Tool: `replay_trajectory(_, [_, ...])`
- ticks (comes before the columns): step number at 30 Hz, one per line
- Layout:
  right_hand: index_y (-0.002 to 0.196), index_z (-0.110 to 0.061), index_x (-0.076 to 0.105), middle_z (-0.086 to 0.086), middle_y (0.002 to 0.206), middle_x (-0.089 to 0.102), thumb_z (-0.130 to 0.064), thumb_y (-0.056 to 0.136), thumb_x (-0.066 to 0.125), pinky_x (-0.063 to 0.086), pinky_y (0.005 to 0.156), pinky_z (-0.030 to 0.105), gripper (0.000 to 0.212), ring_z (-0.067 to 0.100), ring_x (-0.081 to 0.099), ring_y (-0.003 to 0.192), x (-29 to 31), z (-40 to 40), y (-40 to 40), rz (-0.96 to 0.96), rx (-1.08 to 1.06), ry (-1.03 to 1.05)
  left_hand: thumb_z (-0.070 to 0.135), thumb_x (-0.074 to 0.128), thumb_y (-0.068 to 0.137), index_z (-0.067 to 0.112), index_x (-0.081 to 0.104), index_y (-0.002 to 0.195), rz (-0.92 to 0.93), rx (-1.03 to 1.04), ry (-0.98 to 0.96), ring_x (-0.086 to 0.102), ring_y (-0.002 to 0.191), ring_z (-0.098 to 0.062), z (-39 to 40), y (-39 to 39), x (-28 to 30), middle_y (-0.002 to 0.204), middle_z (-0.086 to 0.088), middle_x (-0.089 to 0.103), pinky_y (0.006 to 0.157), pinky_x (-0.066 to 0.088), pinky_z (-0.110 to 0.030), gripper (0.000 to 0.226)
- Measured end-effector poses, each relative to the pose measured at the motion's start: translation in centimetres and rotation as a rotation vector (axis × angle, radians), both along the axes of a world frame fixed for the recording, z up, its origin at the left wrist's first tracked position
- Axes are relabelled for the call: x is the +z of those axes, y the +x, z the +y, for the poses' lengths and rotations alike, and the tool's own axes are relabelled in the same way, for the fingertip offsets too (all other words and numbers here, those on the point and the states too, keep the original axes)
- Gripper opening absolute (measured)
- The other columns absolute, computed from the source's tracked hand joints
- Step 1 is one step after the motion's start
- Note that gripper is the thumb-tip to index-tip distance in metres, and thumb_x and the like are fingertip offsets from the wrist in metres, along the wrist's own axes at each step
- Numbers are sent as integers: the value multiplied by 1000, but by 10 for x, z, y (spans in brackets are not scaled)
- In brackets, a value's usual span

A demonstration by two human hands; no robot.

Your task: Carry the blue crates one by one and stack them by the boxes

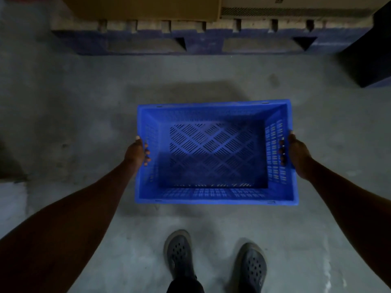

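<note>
bare concrete floor [84,98] lies open on all sides of the crate [215,153], with a wide strip of it between the crate's far rim and the pallet [190,43] ahead. brown boxes [143,7] sit on the pallet along the top edge; a dark blue block [368,56] stands at the far right, well apart from the crate. two shoes [179,254] stand on the floor just behind the near rim.

the left hand [135,154] grips the crate's left wall: its fingertips [147,153] curl in through the handle slot and show inside, pressed close together, thumb up by the rim. the right hand [298,155] grips the right wall the same way, fingertips [282,151] poking through the slot in a tight row.

the crate is empty and upright, level between the two hands, mouth up, its slotted bottom in full view. a shadow lies on the floor beyond it.
</note>
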State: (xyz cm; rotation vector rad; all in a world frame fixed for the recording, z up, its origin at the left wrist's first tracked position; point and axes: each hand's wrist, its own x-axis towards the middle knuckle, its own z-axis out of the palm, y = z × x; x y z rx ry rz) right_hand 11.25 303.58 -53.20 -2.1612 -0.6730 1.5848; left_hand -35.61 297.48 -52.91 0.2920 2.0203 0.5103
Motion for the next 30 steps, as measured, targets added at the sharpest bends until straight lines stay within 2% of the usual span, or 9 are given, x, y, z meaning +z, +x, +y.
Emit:
replay_trajectory(5, [83, -18, 53, 5, 65, 49, -62, 101, 29, 35, 39, 22, 54, 12, 40, 34, -16, 5, -2, 9, -23, 17, 54, 16, 104, 18, 46, 78, 10, -58, -9, 42, 45, -21, -3, -1, -20, 67, -5, 41, 45, 33, -23, 54])
replay_trajectory(9, [84, -18, 54, -3, 51, 54, -65, 99, 30, 36, 38, 19, 55, 11, 42, 34, -33, 1, 3, 12, -49, 4, 53, 17, 105, 18, 44, 75, 112, -116, 28, 36, 27, -10, -5, -3, -33, 63, -5, 36, 42, 31, -21, 53])
replay_trajectory(12, [87, -16, 59, 5, 65, 57, -68, 97, 31, 41, 44, 25, 60, 13, 50, 40, -42, 2, 7, -34, -21, 4, 47, 21, 107, 17, 44, 75, 120, -86, 47, 42, 28, -6, -4, 1, -28, 65, -9, 41, 41, 35, -23, 49])
replay_trajectory(13, [94, -12, 62, 8, 72, 60, -68, 97, 31, 45, 52, 31, 64, 17, 57, 48, -42, 3, 8, -76, 25, -4, 45, 24, 107, 14, 49, 80, 120, -65, 51, 53, 36, -7, -2, 2, -23, 70, -13, 48, 43, 41, -24, 48])
replay_trajectory(15, [111, -4, 63, 19, 94, 67, -65, 98, 27, 49, 73, 40, 72, 33, 66, 80, -31, 6, 9, -270, 164, -20, 45, 32, 105, 1, 60, 103, 268, -151, 21, 71, 88, -23, -2, 0, -11, 100, -25, 63, 73, 52, -31, 52])
replay_trajectory(17, [124, -3, 59, 26, 120, 63, -62, 99, 28, 46, 89, 41, 70, 41, 61, 107, -6, 4, 7, -446, 259, -11, 49, 38, 102, -2, 59, 120, 394, -230, -34, 59, 116, -42, -5, -3, 12, 123, -27, 61, 95, 46, -43, 58])
replay_trajectory(22, [140, -11, 48, 24, 137, 55, -49, 102, 38, 40, 101, 41, 54, 40, 53, 124, 117, -3, -19, -431, 444, 78, 37, 37, 105, -5, 62, 112, 400, -330, 89, 58, 111, -42, -12, 20, 137, 116, -29, 63, 91, 43, -42, 49])
replay_trajectory(26, [138, -7, 51, 16, 135, 58, -36, 106, 38, 36, 100, 31, 45, 30, 53, 124, 283, -18, -53, -331, 466, 239, 23, 39, 106, -6, 63, 108, 409, -316, 231, 57, 98, -32, -31, 46, 293, 112, -27, 63, 86, 38, -34, 37])
replay_trajectory(30, [135, -9, 54, 11, 133, 59, -33, 106, 40, 31, 96, 19, 40, 24, 53, 124, 441, -44, -71, -289, 435, 367, 26, 43, 103, 1, 66, 106, 456, -320, 387, 59, 105, -33, -66, 55, 440, 107, -20, 65, 88, 36, -26, 34])
